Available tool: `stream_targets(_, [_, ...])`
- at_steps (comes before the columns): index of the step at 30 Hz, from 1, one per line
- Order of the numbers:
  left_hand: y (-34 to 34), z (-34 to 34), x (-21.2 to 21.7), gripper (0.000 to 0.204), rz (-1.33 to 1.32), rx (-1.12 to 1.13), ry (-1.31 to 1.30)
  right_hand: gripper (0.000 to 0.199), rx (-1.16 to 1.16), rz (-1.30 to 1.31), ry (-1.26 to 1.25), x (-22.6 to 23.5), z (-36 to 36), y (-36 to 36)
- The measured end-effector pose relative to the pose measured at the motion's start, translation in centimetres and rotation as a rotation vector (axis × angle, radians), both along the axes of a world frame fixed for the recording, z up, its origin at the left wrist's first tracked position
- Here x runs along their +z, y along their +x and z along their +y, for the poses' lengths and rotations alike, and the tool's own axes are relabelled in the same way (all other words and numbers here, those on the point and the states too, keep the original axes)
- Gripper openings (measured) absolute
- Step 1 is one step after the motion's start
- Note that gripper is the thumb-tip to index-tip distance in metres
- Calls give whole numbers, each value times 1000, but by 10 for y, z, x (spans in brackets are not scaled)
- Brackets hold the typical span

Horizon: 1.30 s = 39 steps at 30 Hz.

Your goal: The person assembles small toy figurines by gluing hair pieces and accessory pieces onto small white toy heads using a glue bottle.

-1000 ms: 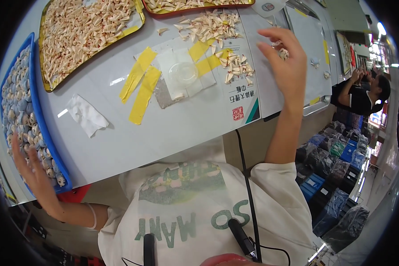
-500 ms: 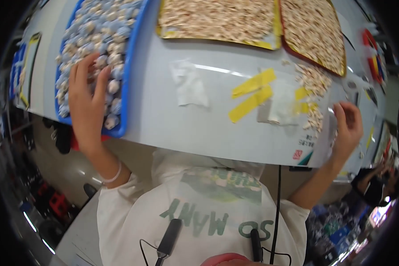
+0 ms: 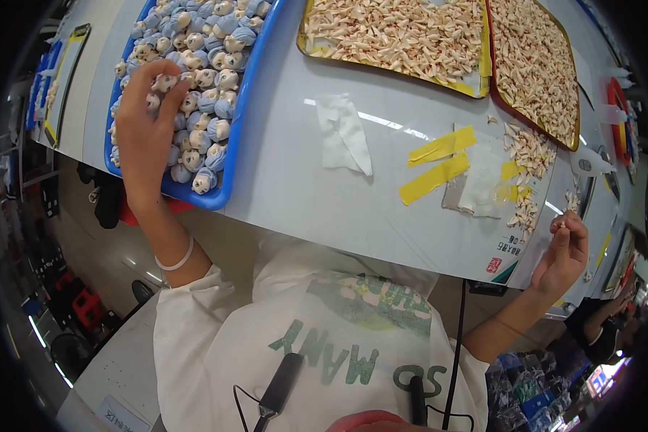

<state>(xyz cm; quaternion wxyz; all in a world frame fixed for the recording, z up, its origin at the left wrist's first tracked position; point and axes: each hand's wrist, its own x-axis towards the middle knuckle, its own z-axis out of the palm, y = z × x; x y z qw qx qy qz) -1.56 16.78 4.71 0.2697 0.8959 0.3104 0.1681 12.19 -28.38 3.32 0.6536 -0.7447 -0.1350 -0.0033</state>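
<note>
While the left hand (image 3: 144, 122) is curling round a doll head (image 3: 165, 83) over the blue tray (image 3: 239, 122), I'm not able to tell if it's actually gripping. It's reaching further in than a second ago, though. The right hand (image 3: 563, 258) is now pinching a tiny cream piece (image 3: 562, 225) where it was gaping before, so that side's loaded. On the bench (image 3: 281, 180), a cloth (image 3: 344, 137) and yellow tape (image 3: 435, 178) are lying about; further out, bagged bins (image 3: 523, 381) are piling up and a person (image 3: 595, 324) is showing far right.
</note>
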Motion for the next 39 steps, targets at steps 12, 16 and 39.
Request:
stream_targets(12, [-9, -92, -21, 22, -725, -483, -485, 8, 61, 53, -186, 24, 81, -6])
stream_targets(16, [3, -131, -43, 27, -695, -866, -1053, 8, 296, -233, -603, 33, 97, 4])
stream_targets(39, [19, -182, -51, 41, -504, -677, -1503, 15, 274, -322, -619, 33, 104, -18])
